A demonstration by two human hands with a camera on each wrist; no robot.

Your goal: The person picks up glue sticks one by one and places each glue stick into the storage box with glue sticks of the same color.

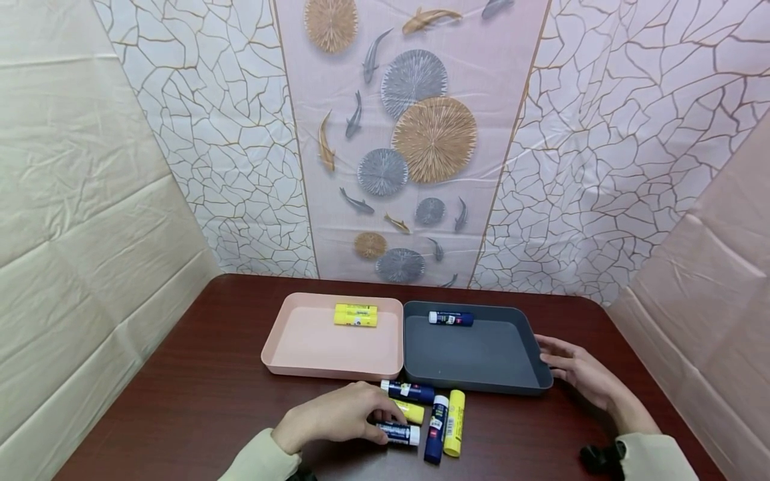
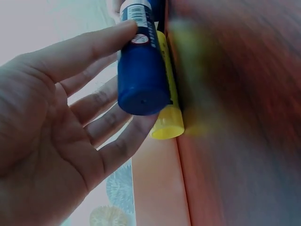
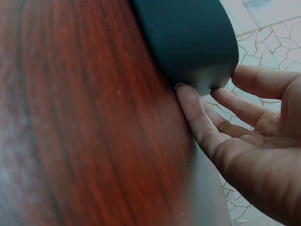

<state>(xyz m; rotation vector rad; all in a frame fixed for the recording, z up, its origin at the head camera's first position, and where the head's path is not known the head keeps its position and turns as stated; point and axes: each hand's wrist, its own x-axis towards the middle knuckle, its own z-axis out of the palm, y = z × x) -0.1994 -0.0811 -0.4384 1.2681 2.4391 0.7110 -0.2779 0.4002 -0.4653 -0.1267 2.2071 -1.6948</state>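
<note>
In the head view, my left hand [image 1: 345, 415] pinches a dark blue glue stick [image 1: 400, 433] with a white cap between thumb and fingers. The left wrist view shows that blue glue stick [image 2: 143, 77] from its base end, a yellow glue stick [image 2: 171, 117] just behind it. That yellow glue stick [image 1: 410, 411] lies between the held one and another blue glue stick [image 1: 412, 391]. My right hand [image 1: 580, 374] touches the outer right wall of the dark grey tray [image 1: 481, 361]. Its fingertips rest against the tray's corner [image 3: 202, 56] in the right wrist view.
Right of the left hand lie one more blue glue stick [image 1: 436, 431] and a yellow one [image 1: 454, 424], side by side. A pink tray [image 1: 307, 344] adjoins the grey one and holds yellow glue sticks [image 1: 355, 315]. A blue glue stick [image 1: 451, 318] lies in the grey tray.
</note>
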